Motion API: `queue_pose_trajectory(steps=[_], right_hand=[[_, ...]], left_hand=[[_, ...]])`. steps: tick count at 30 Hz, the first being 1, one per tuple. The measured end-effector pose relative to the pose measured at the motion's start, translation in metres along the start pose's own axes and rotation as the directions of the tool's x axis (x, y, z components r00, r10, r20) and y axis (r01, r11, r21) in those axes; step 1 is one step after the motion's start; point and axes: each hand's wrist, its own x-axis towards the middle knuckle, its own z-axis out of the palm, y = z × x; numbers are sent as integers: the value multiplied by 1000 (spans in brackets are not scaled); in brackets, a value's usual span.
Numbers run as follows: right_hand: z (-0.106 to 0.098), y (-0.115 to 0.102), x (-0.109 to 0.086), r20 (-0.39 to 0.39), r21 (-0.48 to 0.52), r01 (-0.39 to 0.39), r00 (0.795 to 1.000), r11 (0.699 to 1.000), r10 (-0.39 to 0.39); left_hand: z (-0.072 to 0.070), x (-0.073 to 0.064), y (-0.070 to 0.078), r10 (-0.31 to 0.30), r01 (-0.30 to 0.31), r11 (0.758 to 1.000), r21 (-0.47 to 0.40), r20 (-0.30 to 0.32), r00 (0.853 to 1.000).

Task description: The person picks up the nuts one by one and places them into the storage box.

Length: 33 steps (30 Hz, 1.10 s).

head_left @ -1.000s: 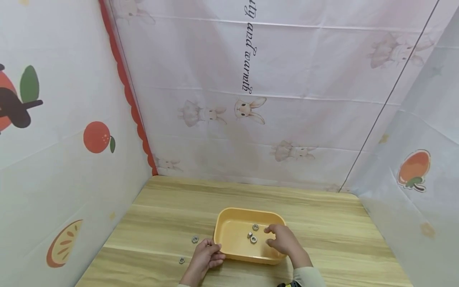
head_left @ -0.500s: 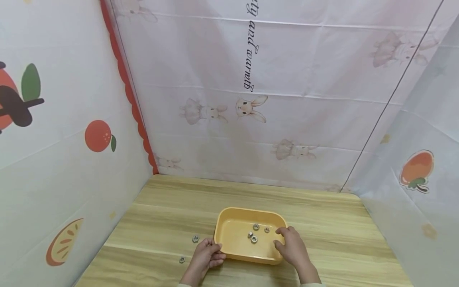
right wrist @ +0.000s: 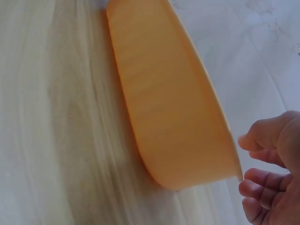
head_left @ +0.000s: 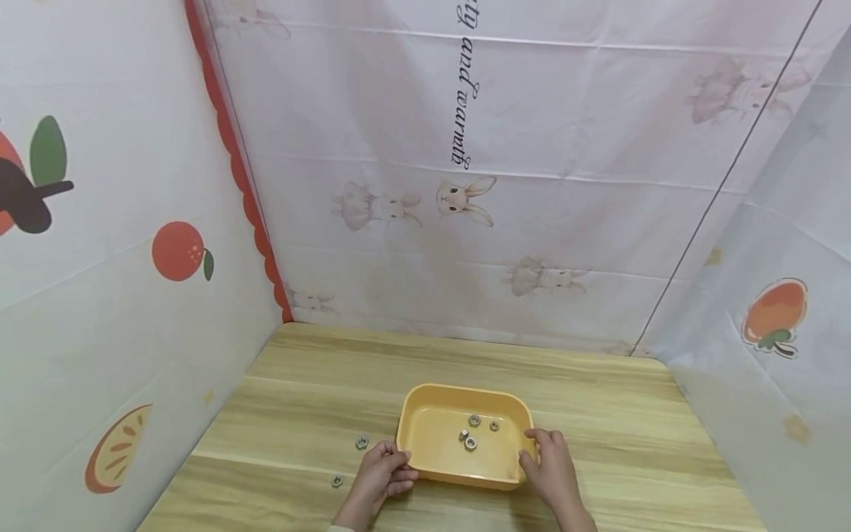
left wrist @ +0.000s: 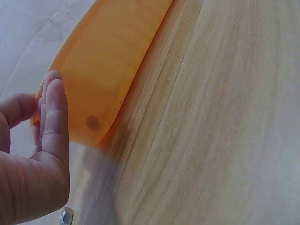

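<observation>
Grips the orange-yellow tray [head_left: 432,443] at its near left corner with the left hand [head_left: 382,473], with thumb on the rim and fingers against the outer wall. Sets the right hand [head_left: 552,465] at the tray's right end, with thumb and index finger at the rim; cannot tell a firm pinch there from a light touch. Holds the tray between both hands, flat on the wooden table [head_left: 299,406], with 4 metal nuts [head_left: 470,443] inside: 2 close together near the middle, 2 farther back. Lying outside, to the tray's left: 2 more nuts [head_left: 362,442], 1 beyond the left hand, 1 left of its wrist. Enclosed behind by a pale pink cloth [head_left: 399,111] with printed rabbits and script lettering; on the left by a white sheet [head_left: 120,295] with fruit prints, meeting a red scalloped border [head_left: 242,177]; on the right by a pale sheet [head_left: 798,222] with an orange-red fruit print.
</observation>
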Motion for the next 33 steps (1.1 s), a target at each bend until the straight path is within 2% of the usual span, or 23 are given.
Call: queue_pose_trajectory(steps=[8,13,16,18,21,24,25,28,31,33], right_hand=[[-1,2,-4,52,78,-127,991,989,123],[-3,4,-8,89,159,-203,977,966,191],[-2,7,-10,117,216,-257,965,942,236],[-1,10,-11,151,282,-314,948,907,281],[2,14,-12,221,432,-409,912,804,345],[4,17,-13,280,540,-475,880,694,384],[4,17,-13,290,556,-487,873,674,392],[5,19,-13,303,569,-511,859,644,414],[5,20,-13,308,575,-525,850,627,428],[5,20,-13,311,580,-529,846,619,432]], left_hand=[[0,-4,5,17,-17,1000,2,-2,1000],[-1,-4,5,-6,6,1000,8,-11,1000],[-1,-4,6,-9,9,1000,10,-13,1000],[0,-5,7,-8,8,1000,10,-13,1000],[0,-7,7,0,0,1000,13,-16,1000],[1,-8,8,11,-11,999,31,-22,1000],[1,-9,8,14,-13,999,37,-25,1000],[2,-10,9,29,-26,997,74,-41,999],[2,-12,12,60,-48,986,157,-78,995],[1,-15,14,93,-68,971,229,-102,990]])
